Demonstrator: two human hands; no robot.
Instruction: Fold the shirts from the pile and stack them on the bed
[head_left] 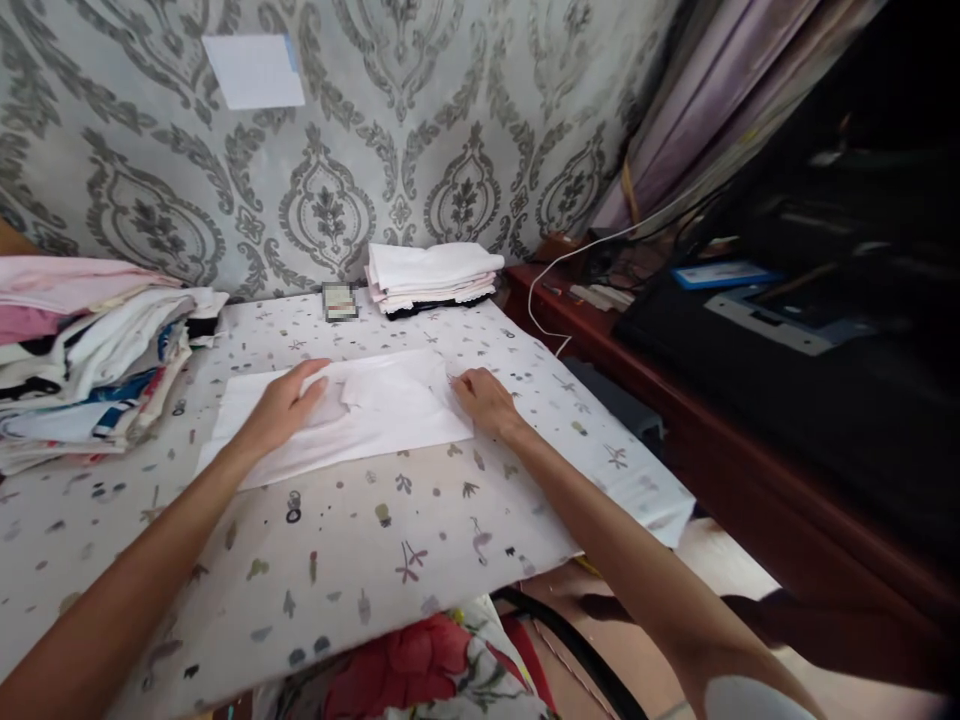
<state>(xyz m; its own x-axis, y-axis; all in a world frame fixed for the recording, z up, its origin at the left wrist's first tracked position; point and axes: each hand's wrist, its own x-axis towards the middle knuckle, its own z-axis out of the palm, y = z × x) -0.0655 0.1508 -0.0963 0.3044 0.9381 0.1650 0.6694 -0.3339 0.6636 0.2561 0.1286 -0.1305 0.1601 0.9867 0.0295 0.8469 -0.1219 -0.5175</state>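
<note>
A white cloth (397, 405), folded into a long strip, lies on the patterned table cover (337, 540). My left hand (289, 400) rests on its left part, thumb and fingers apart. At the cloth's right end is my right hand (481, 398), its fingers curled together on the edge of the fabric. A smaller flap of white fabric lies on top between my hands.
Folded white cloths (435, 268) are stacked at the back near the wall, beside a small blurred item (340, 301). A large pile of clothes (90, 360) stands at the left. Along the right runs a dark red desk (720, 440) with a white cable (544, 275).
</note>
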